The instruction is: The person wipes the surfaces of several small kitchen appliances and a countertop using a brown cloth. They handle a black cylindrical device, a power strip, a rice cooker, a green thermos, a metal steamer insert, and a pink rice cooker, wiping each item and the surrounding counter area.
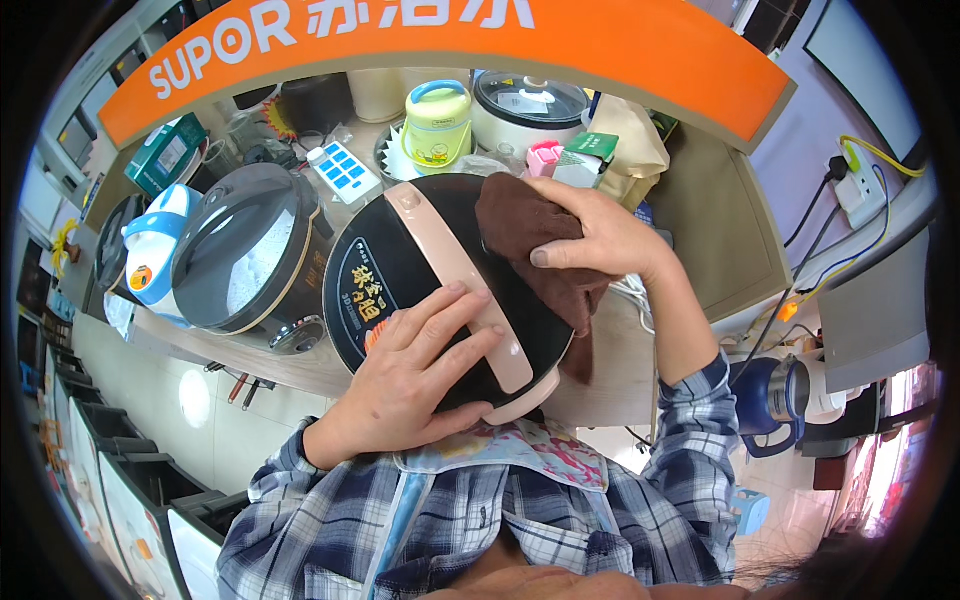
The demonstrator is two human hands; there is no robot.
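A rice cooker (385, 265) with a glossy black lid and a pale pink handle strip (425, 228) stands in front of me, close to my apron. My left hand (415, 370) lies on the lid with its fingers spread, some across the pink strip, and holds nothing. A dark brown cloth (512, 222) is gripped in my right hand (595, 235) against the lid's right side. The cloth's lower end hangs over the cooker's right edge.
Left of the cooker are another dark-lidded cooker (245, 250) and a white-and-blue container (160, 240). Behind stand a blue-and-white box (345, 172), a green lidded pot (438, 130) and a glass-lidded cooker (530, 105). An orange sign (620, 45) spans the far side; cables (815, 235) hang right.
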